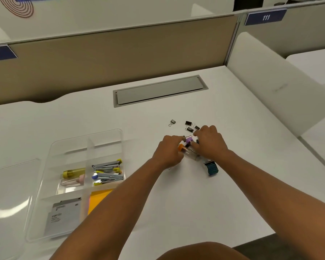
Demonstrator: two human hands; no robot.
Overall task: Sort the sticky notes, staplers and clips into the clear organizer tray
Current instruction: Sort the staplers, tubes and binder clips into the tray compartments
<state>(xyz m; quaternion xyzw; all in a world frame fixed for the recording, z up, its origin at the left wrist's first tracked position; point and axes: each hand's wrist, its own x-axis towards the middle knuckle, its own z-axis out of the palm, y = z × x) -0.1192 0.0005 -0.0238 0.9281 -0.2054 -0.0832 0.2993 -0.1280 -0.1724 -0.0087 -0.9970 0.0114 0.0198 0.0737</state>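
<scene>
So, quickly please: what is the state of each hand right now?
Left hand: fingers curled at the orange-capped clear tube; a firm grip cannot be told.
Right hand: fingers down on the pile of clips; holding cannot be told.

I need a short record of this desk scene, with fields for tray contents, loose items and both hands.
tray: clear organizer tray, left side of desk
tray contents: staplers; yellow tube; pink tube; orange sticky notes; grey packs
loose items: black binder clips; teal item
left hand: on the pile of capped tubes, grip unclear
right hand: on the same pile, grip unclear
</scene>
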